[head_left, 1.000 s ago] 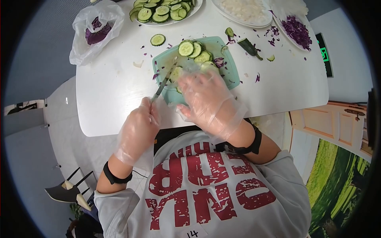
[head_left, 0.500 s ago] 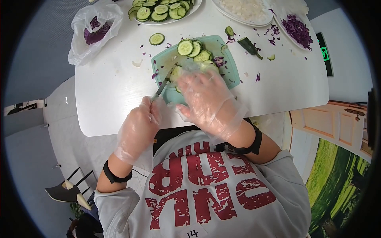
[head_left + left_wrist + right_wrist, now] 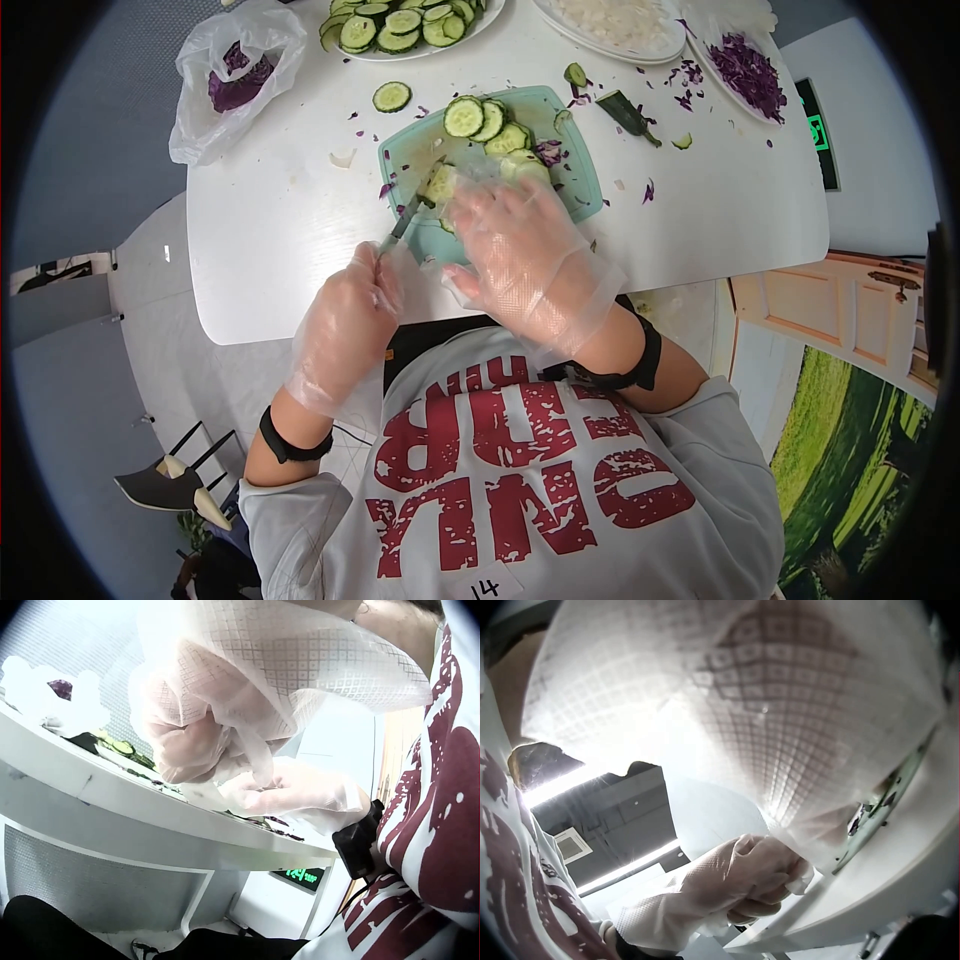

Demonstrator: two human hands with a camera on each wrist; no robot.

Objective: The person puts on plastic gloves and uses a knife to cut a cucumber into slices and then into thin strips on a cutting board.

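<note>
In the head view my gloved left hand [image 3: 345, 320] grips a knife [image 3: 403, 222] by its handle. The blade points up and right over the green cutting board [image 3: 410, 160], its tip beside a cucumber slice [image 3: 440, 184]. My gloved right hand [image 3: 525, 255] presses on cucumber slices on the board, thumb held apart and fingertips partly hidden by the glove. More overlapping slices [image 3: 465, 117] lie beyond its fingers. In the left wrist view, the left hand [image 3: 202, 727] has its fingers curled; the right wrist view shows loose glove plastic over much of the right hand.
Around the board on the white table [image 3: 270, 230] are a plate of cucumber slices [image 3: 400, 40], a plate of pale shreds [image 3: 615, 25], shredded purple cabbage [image 3: 748, 75], a plastic bag [image 3: 280, 60] with cabbage, a cucumber end [image 3: 625, 115] and a loose slice [image 3: 392, 97].
Less of the knife blade shows than before: its tip has drawn back toward the body, baring more of the nearby cucumber slice. The right hand stays nearly still on the slices.
</note>
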